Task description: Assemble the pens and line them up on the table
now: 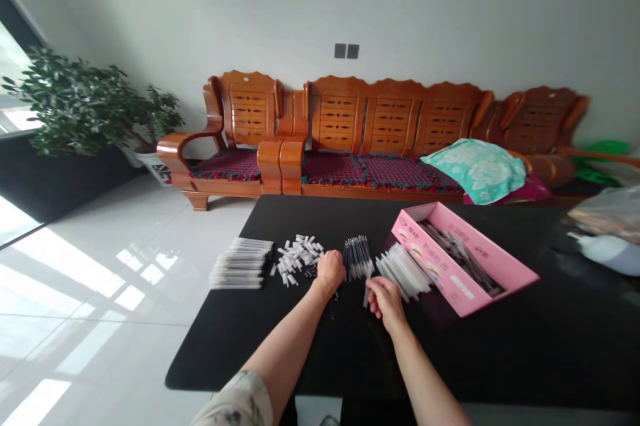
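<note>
Quietly, two bare hands face each other low over a black table (240, 346), both forearms angling inward from its near edge. The left grip (331, 271) is palm-down with fingers curled under; from across the room one cannot tell whether anything is inside it. The right grip (387, 301), turned inward, pinches a clear tube (367, 294) between thumb and fingers, the piece standing out on its left side.

Just beyond the gap between the two grips lie slim dark rods (356, 258) in a row. Immediately left of the left grip is a heap of short white pieces (299, 256); farther left, a stack of pale sticks (243, 265) reaches close to the table's left edge. Right of the right grip, and close by, more clear tubes (403, 273) lie side by side against a pink box (487, 245), whose wall limits reach that way.

Dark tabletop runs back from both grips to the near edge, and another strip lies ahead of them before the far edge, where a wooden sofa (340, 123) stands.
</note>
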A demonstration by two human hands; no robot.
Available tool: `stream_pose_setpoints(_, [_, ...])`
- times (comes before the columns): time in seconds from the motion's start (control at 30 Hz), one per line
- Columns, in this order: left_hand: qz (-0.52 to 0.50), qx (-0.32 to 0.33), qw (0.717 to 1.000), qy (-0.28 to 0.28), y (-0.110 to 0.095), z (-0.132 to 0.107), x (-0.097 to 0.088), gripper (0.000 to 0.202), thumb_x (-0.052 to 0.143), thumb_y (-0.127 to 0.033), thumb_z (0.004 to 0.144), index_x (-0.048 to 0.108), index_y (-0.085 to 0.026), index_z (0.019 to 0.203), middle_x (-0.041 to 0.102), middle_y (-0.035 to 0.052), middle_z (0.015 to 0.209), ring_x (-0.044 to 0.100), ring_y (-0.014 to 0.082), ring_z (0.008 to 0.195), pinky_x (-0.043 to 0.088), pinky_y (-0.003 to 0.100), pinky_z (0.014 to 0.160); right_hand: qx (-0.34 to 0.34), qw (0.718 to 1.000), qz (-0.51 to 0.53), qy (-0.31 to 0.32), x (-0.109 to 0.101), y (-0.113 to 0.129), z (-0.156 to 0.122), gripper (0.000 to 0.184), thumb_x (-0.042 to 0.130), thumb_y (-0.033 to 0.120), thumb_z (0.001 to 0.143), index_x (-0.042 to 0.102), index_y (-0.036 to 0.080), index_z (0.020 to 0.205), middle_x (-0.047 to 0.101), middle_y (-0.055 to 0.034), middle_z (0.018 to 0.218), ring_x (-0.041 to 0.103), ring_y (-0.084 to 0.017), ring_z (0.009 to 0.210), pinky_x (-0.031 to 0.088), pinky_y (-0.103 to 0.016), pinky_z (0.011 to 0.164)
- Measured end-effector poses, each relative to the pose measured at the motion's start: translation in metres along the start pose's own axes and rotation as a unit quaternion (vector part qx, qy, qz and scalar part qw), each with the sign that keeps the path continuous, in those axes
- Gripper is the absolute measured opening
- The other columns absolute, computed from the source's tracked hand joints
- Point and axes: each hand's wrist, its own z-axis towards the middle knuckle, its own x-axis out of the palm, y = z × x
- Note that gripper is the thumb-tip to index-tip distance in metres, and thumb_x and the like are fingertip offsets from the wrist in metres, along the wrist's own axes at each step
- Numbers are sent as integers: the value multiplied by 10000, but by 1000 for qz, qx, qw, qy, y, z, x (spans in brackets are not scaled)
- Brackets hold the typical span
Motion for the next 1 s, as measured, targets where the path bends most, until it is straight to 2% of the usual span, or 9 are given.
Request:
stream_pose_setpoints(0.13, [10,-11,1000,11,-5,4,-4,289,520,-124,819,702,-67,1037,699,213,1029,672,271,1024,523,306,865,0,1000,2,1,0,0,0,238,612,406,734,579,174,696,514,65,415,428,-79,268,214,-152,237])
stream_pose_setpoints(0.43, [23,-9,999,21,-6,5,-11,300,543,-118,819,699,-58,1068,694,218,1067,661,265,1066,511,287,913,-3,1000,5,1,0,-3,1,253,603,416,741,572,172,681,526,53,426,435,-81,268,218,-158,237])
stream_pose_setpoints(0.77, [15,-13,999,44,-10,18,-8,341,646,-90,722,708,-50,1055,700,224,1060,660,286,1069,525,305,913,-1,1000,-6,1,0,-3,1,262,598,428,739,579,171,691,519,50,420,450,-93,277,232,-165,241])
stream_pose_setpoints(0.9, [-11,-33,999,35,-11,15,-8,312,645,-86,710,722,-52,1011,711,225,1010,668,293,1046,533,302,888,-1,1000,7,6,-1,-6,3,285,611,451,727,580,169,701,520,49,425,448,-96,278,231,-169,239])
stream_pose_setpoints(1.0, [-34,-43,998,8,-9,14,-14,291,603,-93,738,723,-44,999,706,231,1017,666,288,1045,525,296,888,2,1000,16,8,-2,-5,3,289,627,455,718,578,171,704,525,48,430,451,-97,280,239,-169,240])
